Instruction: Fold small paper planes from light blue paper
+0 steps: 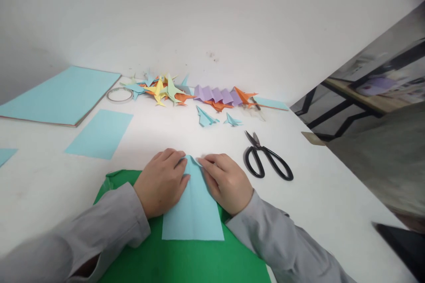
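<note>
A light blue sheet of paper (193,212) lies upright before me on a green mat (142,258), with a faint crease down its middle. At the sheet's far end, my left hand (162,182) has its curled fingers on the left edge near the top. The far right corner is pinched between the thumb and fingers of my right hand (229,181), and the paper there lifts into a small fold. Part of each side edge is hidden under my hands. Black-handled scissors (268,157) lie slightly spread to the right of my right hand.
Folded paper figures (171,90) are heaped along the wall, beside a pleated purple paper (217,95). Two small blue folded planes (206,117) sit in front. To the left are a blue rectangle (101,135), a large paper stack (63,97) and a tape roll (120,94).
</note>
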`<state>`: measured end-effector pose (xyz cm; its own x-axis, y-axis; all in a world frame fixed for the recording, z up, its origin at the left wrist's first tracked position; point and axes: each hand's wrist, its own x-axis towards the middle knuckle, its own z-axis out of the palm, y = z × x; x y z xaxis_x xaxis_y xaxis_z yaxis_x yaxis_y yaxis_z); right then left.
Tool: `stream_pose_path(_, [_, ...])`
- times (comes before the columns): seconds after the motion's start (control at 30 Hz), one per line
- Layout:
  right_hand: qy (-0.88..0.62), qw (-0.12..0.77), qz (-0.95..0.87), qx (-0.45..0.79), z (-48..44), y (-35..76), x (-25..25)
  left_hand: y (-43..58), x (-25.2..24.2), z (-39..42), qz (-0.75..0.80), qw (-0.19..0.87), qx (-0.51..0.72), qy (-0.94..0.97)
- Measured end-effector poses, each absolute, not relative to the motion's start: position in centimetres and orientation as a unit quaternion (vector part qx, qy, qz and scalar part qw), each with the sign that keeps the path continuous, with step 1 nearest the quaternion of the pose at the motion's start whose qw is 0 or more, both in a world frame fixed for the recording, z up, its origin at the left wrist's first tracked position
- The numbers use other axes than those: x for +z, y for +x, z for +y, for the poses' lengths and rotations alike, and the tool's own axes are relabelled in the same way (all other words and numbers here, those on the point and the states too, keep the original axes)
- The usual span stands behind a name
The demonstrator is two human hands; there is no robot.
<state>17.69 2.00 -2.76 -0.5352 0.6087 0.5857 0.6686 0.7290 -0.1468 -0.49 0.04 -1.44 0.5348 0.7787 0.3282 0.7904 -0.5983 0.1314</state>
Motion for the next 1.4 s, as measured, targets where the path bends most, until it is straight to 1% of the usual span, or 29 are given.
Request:
stream_pose_path(0.27, [-0.445, 0.357, -0.821, 0.000, 2.4, 18.0, -3.2, -0.4, -1.3, 0.0, -0.464, 0.015, -0.170, -0.869])
stream_pose_path(0.4, [-0.486, 0.372, -0.789, 0.049, 2.9, 18.2, -3.2, -0.4, -1.0, -0.1, -0.470, 0.020, -0.159, -0.868])
stream_pose_path(0.57, [-0.494, 0.351, -0.791, 0.085, 3.4, 18.2, -3.0, -0.2, -0.8, -0.2, -0.472, 0.028, -0.140, -0.870])
stream_pose_path(0.8, [-0.429, 0.357, -0.829, 0.029, 2.8, 18.0, -3.1, -0.1, -0.8, -0.1, -0.478, 0.035, -0.132, -0.868])
stream_pose_path(0.93, [-0.355, 0.323, -0.876, -0.037, 2.2, 17.6, -2.9, -0.2, -0.8, 0.0, -0.480, 0.021, -0.134, -0.867])
stream_pose_path(1.03, [-0.336, 0.292, -0.892, -0.075, 2.0, 17.4, -2.7, -0.3, -0.8, 0.0, -0.479, 0.019, -0.140, -0.866])
stream_pose_path(1.17, [-0.334, 0.260, -0.902, -0.084, 1.8, 17.3, -2.5, -0.3, -0.8, 0.0, -0.480, 0.016, -0.154, -0.864])
stream_pose_path(1.4, [-0.352, 0.239, -0.903, -0.062, 1.8, 17.1, -2.3, -0.2, -0.9, 0.0, -0.479, 0.012, -0.166, -0.862])
